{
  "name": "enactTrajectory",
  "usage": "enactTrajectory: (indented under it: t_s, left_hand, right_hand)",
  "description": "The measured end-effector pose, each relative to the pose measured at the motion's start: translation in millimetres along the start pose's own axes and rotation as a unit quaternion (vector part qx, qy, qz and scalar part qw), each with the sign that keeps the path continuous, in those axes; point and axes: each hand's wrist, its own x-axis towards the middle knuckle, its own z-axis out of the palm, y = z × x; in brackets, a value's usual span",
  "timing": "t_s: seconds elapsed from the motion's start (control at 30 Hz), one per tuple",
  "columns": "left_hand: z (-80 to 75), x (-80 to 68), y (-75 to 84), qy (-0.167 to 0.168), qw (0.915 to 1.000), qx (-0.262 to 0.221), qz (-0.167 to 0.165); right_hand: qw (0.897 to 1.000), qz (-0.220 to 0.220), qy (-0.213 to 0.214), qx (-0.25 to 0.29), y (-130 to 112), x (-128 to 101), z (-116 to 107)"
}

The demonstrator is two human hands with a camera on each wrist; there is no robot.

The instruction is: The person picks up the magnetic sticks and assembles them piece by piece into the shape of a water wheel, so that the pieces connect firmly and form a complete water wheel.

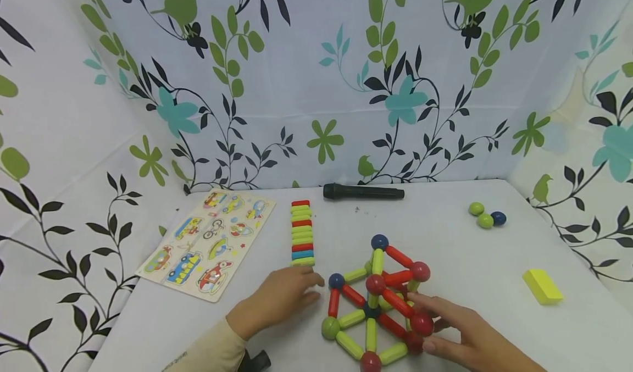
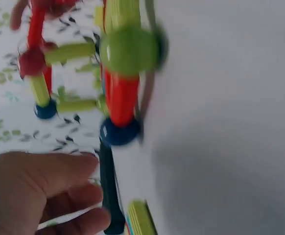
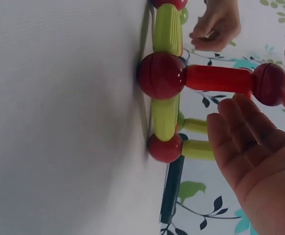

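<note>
A structure of red and lime rods (image 1: 353,295) joined by red, blue and green balls stands on the table, with a raised part on its right side. My right hand (image 1: 462,328) is at that right side, its fingers extended close around a red ball (image 3: 271,84) on the end of a red rod (image 3: 218,78); whether a fingertip touches the ball is hard to tell. Just left of the structure, my left hand (image 1: 282,295) hovers with loosely bent fingers and holds nothing. In the left wrist view, that hand (image 2: 49,191) is apart from the blue ball (image 2: 120,132).
A row of spare coloured rods (image 1: 302,234) lies beyond my left hand, beside a wooden vehicle puzzle board (image 1: 247,240). At the back is a black microphone (image 1: 363,192). Loose green and blue balls (image 1: 486,220) and a yellow block (image 1: 542,287) sit to the right.
</note>
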Motion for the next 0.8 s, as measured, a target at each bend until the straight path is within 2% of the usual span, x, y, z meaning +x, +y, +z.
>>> enactTrajectory:
  t_s: [0.07,0.13,0.27,0.37,0.43,0.7,0.8]
  left_hand:
    - [-4.0,7.9,-11.5,0.042,0.9981,0.034,-0.031]
    - [-5.3,16.2,-21.1,0.062,0.9944,0.062,-0.059]
    - [-2.6,28.6,-30.0,0.05,0.9895,0.086,-0.105]
    - [0.9,31.3,-31.1,0.042,0.9875,0.093,-0.12]
    - [2.8,31.2,-31.0,0.04,0.9873,0.095,-0.122]
    - [9.4,30.4,-28.5,0.036,0.9874,0.085,-0.129]
    - [5.9,30.4,-22.4,0.059,0.9892,0.05,-0.125]
  right_hand:
    - [1.0,-0.005,0.021,-0.01,3.2,-3.4,-1.1]
    - [0.999,-0.017,0.044,-0.025,6.7,-6.4,-1.6]
    - [0.994,-0.043,0.088,-0.053,13.0,-10.8,-0.2]
    - [0.992,-0.045,0.106,-0.057,16.5,-12.4,0.9]
    - [0.992,-0.05,0.102,-0.053,18.8,-13.0,0.6]
    - [0.999,-0.024,0.038,-0.018,21.6,-12.5,-0.3]
    - [0.999,-0.027,0.027,-0.02,23.7,-12.3,0.1]
